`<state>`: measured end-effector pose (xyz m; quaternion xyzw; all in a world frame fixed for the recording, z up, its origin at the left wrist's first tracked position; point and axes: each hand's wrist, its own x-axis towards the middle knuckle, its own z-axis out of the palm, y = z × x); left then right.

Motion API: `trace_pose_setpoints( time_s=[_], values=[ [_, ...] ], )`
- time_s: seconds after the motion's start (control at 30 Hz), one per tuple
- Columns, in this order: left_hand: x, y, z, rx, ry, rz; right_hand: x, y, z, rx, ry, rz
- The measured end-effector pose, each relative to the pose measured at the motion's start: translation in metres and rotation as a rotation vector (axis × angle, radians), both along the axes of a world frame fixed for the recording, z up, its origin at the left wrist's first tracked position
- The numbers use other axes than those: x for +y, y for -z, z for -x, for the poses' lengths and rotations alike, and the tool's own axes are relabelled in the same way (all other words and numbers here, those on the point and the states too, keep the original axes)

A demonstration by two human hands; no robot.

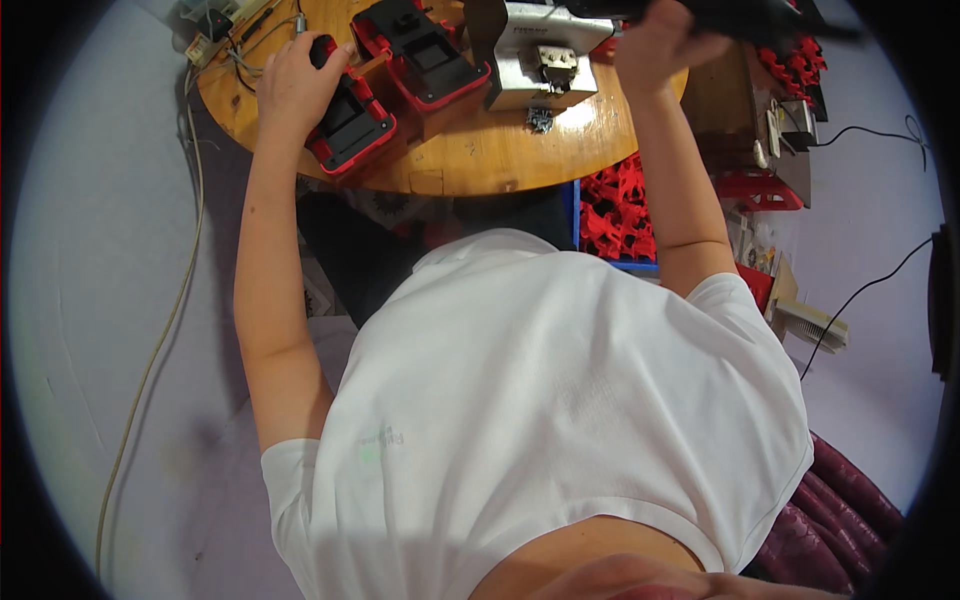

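Observation:
My left hand (295, 85) is at the far left of the round wooden table (470, 165). Its thumb and fingers close around the upper end of a black and red device (358, 132) with a rectangular recess. A second, similar black and red device (430, 58) lies just to the right of it. At the upper right, my right hand (658, 45) is raised and closed around a long black object (765, 18), smeared by motion and partly cut off by the picture's edge. Its kind cannot be made out.
A silver metal box machine (525, 50) stands between my hands, with a small pile of screws (540, 121) before it. Below the table's right side, a blue crate (576, 215) holds red parts (615, 215). Cables (245, 55) lie at the table's far left.

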<state>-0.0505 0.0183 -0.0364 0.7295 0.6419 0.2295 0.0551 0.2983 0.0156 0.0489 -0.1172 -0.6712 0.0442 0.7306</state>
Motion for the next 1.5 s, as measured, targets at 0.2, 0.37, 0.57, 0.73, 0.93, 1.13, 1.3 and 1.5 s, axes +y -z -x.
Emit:
trace_pose_setpoints(
  time_s=[0.2,0.37,0.57,0.73,0.93,1.13,1.3,1.5],
  values=[
    [-0.003,-0.007,-0.002,0.006,-0.015,0.034,-0.039,0.015,0.013,0.42,-0.309,0.396],
    [-0.004,-0.008,-0.004,0.001,-0.011,0.017,-0.043,0.017,0.0,0.107,0.063,0.405],
    [-0.002,-0.006,-0.001,0.008,0.002,0.014,-0.041,0.036,-0.003,0.074,0.062,0.433],
    [-0.002,-0.006,-0.001,0.01,-0.001,0.025,-0.042,0.038,0.001,0.115,0.015,0.405],
    [0.0,-0.003,0.0,0.015,0.003,0.014,-0.035,0.037,0.008,0.054,-0.011,0.367],
    [-0.001,-0.003,0.001,0.019,0.006,-0.006,-0.018,0.006,0.016,0.056,-0.071,0.76],
    [0.005,0.008,0.012,0.001,0.006,0.003,-0.041,-0.041,0.081,0.237,-0.364,0.76],
    [0.017,0.023,0.011,0.013,0.031,-0.07,-0.026,-0.021,0.078,-0.057,-0.247,0.483]
  ],
)
